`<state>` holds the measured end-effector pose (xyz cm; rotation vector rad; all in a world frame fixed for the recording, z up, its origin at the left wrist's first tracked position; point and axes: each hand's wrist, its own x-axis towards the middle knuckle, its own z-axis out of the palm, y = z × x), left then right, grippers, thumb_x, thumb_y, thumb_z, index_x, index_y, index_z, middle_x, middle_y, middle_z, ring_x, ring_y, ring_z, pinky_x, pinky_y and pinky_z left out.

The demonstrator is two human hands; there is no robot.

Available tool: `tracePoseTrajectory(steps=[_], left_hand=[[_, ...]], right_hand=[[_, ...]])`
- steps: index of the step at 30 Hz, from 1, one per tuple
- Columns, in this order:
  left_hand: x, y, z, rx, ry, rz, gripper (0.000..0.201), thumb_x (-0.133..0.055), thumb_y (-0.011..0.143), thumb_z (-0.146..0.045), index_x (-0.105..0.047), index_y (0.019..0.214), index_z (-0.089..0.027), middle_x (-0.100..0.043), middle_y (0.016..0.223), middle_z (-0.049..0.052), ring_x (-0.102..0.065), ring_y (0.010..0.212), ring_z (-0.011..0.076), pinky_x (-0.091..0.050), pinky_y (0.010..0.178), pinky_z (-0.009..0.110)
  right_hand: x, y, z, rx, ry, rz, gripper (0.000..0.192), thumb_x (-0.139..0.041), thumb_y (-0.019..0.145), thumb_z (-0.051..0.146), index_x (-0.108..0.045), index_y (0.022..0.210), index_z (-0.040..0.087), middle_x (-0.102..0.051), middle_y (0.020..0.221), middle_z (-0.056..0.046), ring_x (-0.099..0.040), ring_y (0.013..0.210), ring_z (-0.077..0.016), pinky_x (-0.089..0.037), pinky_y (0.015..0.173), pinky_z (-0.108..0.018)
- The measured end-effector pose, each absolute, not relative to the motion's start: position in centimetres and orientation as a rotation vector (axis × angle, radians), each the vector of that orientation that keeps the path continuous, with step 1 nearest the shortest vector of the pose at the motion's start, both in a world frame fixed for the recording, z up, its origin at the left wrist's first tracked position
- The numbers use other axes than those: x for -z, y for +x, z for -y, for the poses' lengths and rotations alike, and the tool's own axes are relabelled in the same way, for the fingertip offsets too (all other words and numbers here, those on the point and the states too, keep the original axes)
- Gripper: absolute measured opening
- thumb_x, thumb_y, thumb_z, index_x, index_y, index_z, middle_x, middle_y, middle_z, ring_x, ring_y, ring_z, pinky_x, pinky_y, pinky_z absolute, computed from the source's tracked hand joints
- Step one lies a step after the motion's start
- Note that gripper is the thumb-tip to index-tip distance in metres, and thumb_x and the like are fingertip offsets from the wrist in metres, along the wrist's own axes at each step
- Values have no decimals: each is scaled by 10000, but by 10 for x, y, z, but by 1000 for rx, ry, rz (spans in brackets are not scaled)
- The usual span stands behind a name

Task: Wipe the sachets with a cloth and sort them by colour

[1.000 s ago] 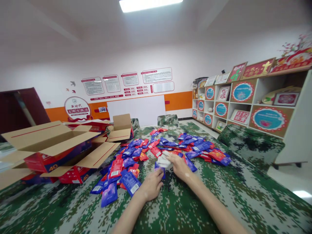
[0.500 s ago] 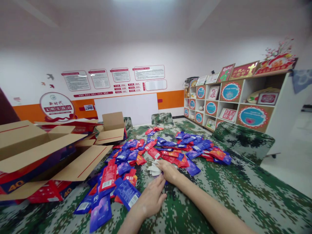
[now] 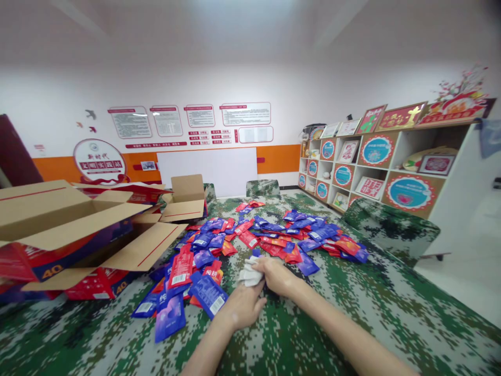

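White wad (image 3: 248,272) at centre; blue and red sachets (image 3: 274,237) toward 12 o'clock; green-and-white pixel-camouflage tablecloth (image 3: 352,308); brown carton (image 3: 74,224) with red-and-blue printed sides at 9 o'clock.

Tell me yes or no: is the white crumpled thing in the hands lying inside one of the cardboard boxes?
No: the white crumpled thing is held by the right hand over the table, apart from the cardboard boxes.
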<state>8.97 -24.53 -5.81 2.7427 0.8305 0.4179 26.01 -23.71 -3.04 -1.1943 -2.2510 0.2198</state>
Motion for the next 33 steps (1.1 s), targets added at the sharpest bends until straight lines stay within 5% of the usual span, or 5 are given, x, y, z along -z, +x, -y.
tracePoseTrajectory(steps=[5,15,22,28,33], left_hand=[[57,88,246,-433,2718,-861,450,-446,856,-345,-388,1291,-247,-405,1372,55,-326,1277,261,-264,1060,422],[59,87,238,-429,2697,-773,597,-457,854,-345,-247,1395,-204,-264,1455,76,-247,1323,243,-225,1086,393],[52,98,236,-543,2636,-924,508,-573,780,-370,-443,1251,-232,-443,1296,65,-407,1180,250,-307,1011,379],[56,112,219,-685,2564,-1125,777,-717,626,-451,-389,1299,-244,-378,1308,84,-340,1199,297,-285,1009,416],[68,113,219,-725,2528,-1198,449,-691,676,-399,-576,1078,-233,-466,1170,63,-420,1106,265,-341,960,389]], right_hand=[[45,255,255,-272,-1100,2188,416,-369,863,144,-534,1238,214,-573,1222,-89,-505,1134,-196,-383,978,-335],[71,265,167,-158,-1264,2152,337,-416,855,147,-626,1118,127,-625,1137,-117,-549,1066,-210,-387,959,-305],[66,280,170,-180,-1220,2117,519,-383,721,10,-599,1167,164,-587,1218,-83,-534,1118,-196,-391,987,-343],[59,312,219,-192,-1106,1954,655,-348,602,-16,-615,1145,234,-599,1204,-34,-542,1124,-184,-404,1000,-407],[73,332,245,-125,-1072,1975,649,-332,628,-14,-593,1174,221,-587,1219,-56,-526,1145,-187,-411,994,-432]])
